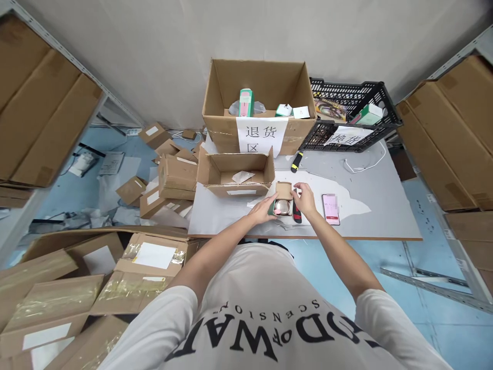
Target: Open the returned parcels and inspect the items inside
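Small cardboard box lay on the worktop straight in front of the person, at twelve o'clock from the chest, with its flap raised on the far side. As far as I could judge, the opening was done: a round, shiny item showed inside, not yet lifted out, so the unpacking itself was left.

The left hand was at the box's nine o'clock side, its fingers reaching forward, loosely spread rather than closed, the tips against or just beside the wall. The right hand was at two o'clock, its fingers bent and thumb and forefinger close together by the flap's edge; whether they pinched it or only touched it, I couldn't tell from where I stood.

Just beside the box, at four o'clock, lay a red-and-black tool, and farther out, at three o'clock, a phone with its screen lit. Beyond the hands, at ten o'clock, stood an open carton with a whitish scrap in it. Farther off, between twelve and one, lay a yellow-and-black cutter. Farthest back were a large carton at eleven and a black crate toward two.
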Available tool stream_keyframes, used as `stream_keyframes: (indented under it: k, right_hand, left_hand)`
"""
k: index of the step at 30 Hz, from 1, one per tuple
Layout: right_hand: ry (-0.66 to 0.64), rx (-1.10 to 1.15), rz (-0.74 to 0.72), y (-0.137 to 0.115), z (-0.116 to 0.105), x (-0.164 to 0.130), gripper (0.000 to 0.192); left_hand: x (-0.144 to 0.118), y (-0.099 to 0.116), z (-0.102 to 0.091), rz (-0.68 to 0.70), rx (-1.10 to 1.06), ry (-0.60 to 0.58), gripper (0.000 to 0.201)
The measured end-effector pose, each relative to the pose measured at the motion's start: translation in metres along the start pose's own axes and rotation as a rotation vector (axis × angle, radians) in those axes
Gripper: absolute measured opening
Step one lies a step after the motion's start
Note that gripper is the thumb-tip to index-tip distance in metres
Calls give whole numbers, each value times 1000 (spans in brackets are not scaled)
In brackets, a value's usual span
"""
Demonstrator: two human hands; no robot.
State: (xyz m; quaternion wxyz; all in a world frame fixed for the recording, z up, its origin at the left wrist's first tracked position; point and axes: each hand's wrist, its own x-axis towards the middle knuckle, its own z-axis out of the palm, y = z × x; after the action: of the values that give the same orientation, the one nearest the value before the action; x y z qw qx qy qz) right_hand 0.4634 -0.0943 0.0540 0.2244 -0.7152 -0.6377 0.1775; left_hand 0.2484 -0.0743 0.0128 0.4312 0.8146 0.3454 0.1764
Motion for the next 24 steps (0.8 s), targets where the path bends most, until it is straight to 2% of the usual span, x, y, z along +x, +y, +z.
stream_keyframes:
  k: [2, 5, 7, 9, 12, 16, 19, 24]
  right_hand:
    - [-50, -131, -216, -5, -12, -9, 24]
    - [-326, -303, -536, -16, -27, -14, 26]
    - [-474, -396, -659, -25, -32, -11, 27]
    - [-553, -481, -720, -35, -33, -5, 28]
    - [-590, -626, -768, -48, -30, 4, 32]
    - [-544, -772, -838, -60, -25, 8, 24]
    - [-521, -795, -908, -64, -21, 10, 22]
    - [-586, -781, -987, -67, -24, 17, 23]
  left_hand:
    - [2, -1, -1, 12, 19, 3, 101]
    - [5, -2, -2, -4, 32, 9, 97]
    - [6, -3, -1, -8, 37, 10, 94]
    - [7, -3, -1, 11, 33, 12, 90]
    - [9, 1, -1, 45, 29, 20, 86]
    - [12, 7, -2, 1, 60, 25, 74]
    - [13, 9, -3, -33, 76, 36, 65]
    - [11, 9, -4, -55, 78, 62, 67]
